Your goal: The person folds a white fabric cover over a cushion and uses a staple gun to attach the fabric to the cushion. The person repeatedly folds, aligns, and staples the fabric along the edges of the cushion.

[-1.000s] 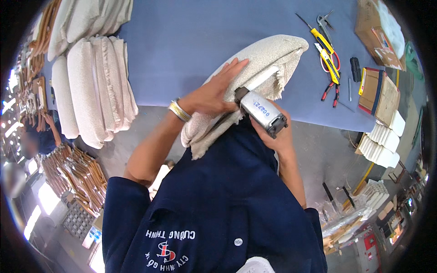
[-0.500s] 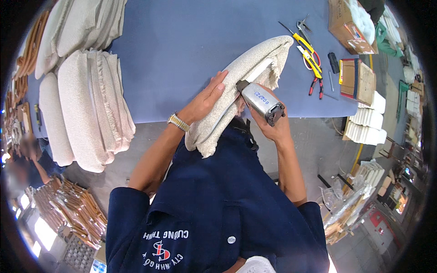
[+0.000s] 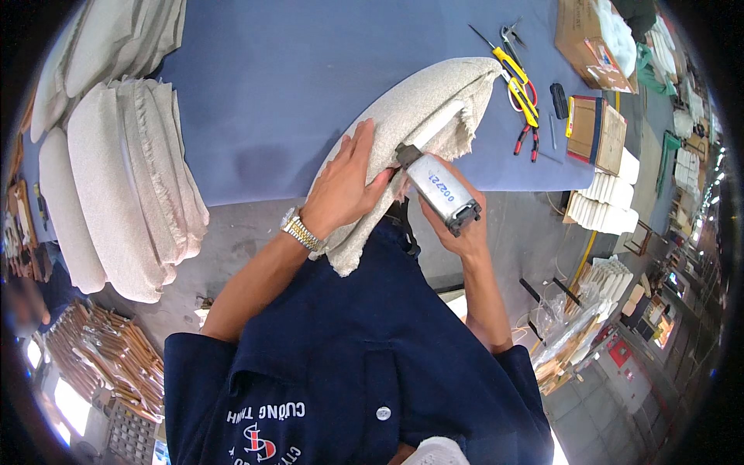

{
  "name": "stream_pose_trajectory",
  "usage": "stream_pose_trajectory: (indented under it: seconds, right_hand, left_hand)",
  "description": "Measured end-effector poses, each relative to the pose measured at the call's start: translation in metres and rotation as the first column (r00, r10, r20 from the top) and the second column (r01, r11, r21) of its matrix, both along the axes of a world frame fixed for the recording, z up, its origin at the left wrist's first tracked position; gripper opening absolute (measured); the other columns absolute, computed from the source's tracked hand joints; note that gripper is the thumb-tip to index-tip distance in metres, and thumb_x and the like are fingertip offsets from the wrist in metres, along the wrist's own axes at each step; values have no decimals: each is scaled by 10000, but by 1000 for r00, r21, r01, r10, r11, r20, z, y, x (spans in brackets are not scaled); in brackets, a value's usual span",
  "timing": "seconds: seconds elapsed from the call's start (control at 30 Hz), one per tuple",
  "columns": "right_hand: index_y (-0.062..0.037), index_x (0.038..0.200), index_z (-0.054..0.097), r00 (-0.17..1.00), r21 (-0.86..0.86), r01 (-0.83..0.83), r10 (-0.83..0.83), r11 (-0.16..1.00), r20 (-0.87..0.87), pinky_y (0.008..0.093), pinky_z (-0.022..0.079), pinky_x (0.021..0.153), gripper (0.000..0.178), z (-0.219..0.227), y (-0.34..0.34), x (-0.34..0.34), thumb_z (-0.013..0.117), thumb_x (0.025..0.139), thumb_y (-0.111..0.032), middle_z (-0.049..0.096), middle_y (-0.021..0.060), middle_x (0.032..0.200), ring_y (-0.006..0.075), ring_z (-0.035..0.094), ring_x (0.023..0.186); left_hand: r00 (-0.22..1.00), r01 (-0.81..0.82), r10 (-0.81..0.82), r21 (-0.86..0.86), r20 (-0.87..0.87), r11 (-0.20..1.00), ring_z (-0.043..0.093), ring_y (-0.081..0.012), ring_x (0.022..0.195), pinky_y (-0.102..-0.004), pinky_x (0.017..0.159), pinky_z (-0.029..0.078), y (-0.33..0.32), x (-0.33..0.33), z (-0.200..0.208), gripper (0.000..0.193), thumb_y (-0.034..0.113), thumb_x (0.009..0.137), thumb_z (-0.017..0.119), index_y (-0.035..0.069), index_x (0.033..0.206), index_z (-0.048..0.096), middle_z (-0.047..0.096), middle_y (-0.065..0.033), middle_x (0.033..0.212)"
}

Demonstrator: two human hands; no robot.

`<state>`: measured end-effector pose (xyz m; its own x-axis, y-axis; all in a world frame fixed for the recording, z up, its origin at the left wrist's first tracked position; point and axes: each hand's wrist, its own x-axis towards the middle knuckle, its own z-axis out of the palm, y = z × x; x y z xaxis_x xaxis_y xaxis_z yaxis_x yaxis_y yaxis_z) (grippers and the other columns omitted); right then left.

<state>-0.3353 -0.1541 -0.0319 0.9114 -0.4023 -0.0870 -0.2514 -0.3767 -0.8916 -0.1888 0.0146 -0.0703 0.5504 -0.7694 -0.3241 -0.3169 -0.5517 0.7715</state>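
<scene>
A padded seat piece (image 3: 418, 91) in beige woven fabric lies slanted over the table's near edge, its lower end against my shirt. Frayed fabric edges and a pale inner strip show on its right side. My left hand (image 3: 345, 182) lies on the padding with fingers stretched out and the thumb near the fabric's edge. In my right hand (image 3: 465, 225) is a silver staple gun (image 3: 440, 190), the grip mostly hidden beneath its body. The dark nose of the gun meets the fabric edge just right of my left thumb.
The blue-grey table (image 3: 263, 101) carries stacked beige padded pieces (image 3: 116, 194) at left. Toward the right lie a yellow cutter (image 3: 521, 97), red-handled pliers (image 3: 527, 143), a black object (image 3: 558, 101) and cardboard boxes (image 3: 595, 132). Wrapped wooden parts (image 3: 108, 349) stand lower left, near another person (image 3: 27, 302).
My left hand has slid lower on the padding, its thumb now spread toward the staple gun. The gun's nose has shifted slightly down along the fabric edge. The whole view has shifted a little.
</scene>
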Motion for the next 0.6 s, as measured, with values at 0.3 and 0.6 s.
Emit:
stream_pose_trajectory:
  seconds: [0.3, 0.6]
  right_hand:
    - [-47, 1377, 635, 988, 58, -72, 79, 996, -131, 347, 563, 940, 590, 11, -14, 7, 767, 802, -62, 718, 177, 1278, 281, 735, 1122]
    - [22, 1379, 609, 983, 10, -105, 106, 994, -151, 301, 532, 937, 549, 17, -10, 4, 724, 842, 2, 725, 138, 1230, 162, 698, 1063]
  left_hand:
    - [999, -32, 30, 60, 30, 998, 364, -501, 1469, -506, 1175, 397, -9, -10, 7, 868, 192, 923, 688, 32, 1623, 201, 325, -303, 1621]
    - [998, -59, 59, 63, 12, 996, 366, -495, 1470, -544, 1163, 406, -10, -9, 7, 888, 174, 902, 710, 55, 1628, 212, 323, -275, 1633]
